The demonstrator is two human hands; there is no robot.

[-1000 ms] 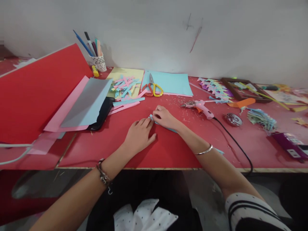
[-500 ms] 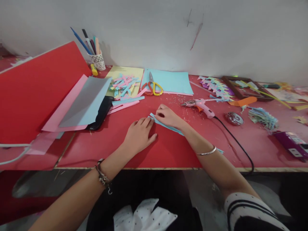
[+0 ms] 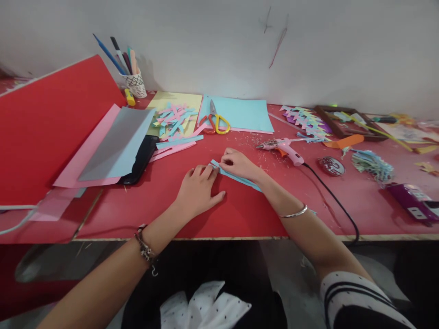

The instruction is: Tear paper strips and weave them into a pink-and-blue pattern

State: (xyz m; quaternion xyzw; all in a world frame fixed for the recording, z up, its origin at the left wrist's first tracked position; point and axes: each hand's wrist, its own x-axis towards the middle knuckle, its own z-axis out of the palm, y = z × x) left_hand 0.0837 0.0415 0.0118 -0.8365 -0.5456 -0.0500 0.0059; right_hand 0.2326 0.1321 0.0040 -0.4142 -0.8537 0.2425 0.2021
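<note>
A narrow light blue paper strip (image 3: 242, 180) lies slantwise on the red table in front of me. My right hand (image 3: 238, 163) pinches it near its far left end, thumb and forefinger making a small loop. The forearm covers part of the strip's near end. My left hand (image 3: 199, 188) rests palm down with its fingers spread and thumb stretched out. Its fingertips touch the table and the strip's left end, close beside the right fingers. Beyond the hands lie scissors (image 3: 219, 124) with red and yellow handles. A pink glue gun (image 3: 284, 148) is to the right.
Cut paper strips (image 3: 175, 119) are heaped on yellow paper at the back. Blue and pink sheets cover a black phone-like object (image 3: 142, 157) at left, beside a large red board (image 3: 58, 132). A black cord (image 3: 329, 196) runs to the front edge. A pen cup (image 3: 136, 85) stands behind.
The whole view has shifted slightly. Both hands stay at the strip in nearly the same pose, with the left thumb stretched out a little more.
</note>
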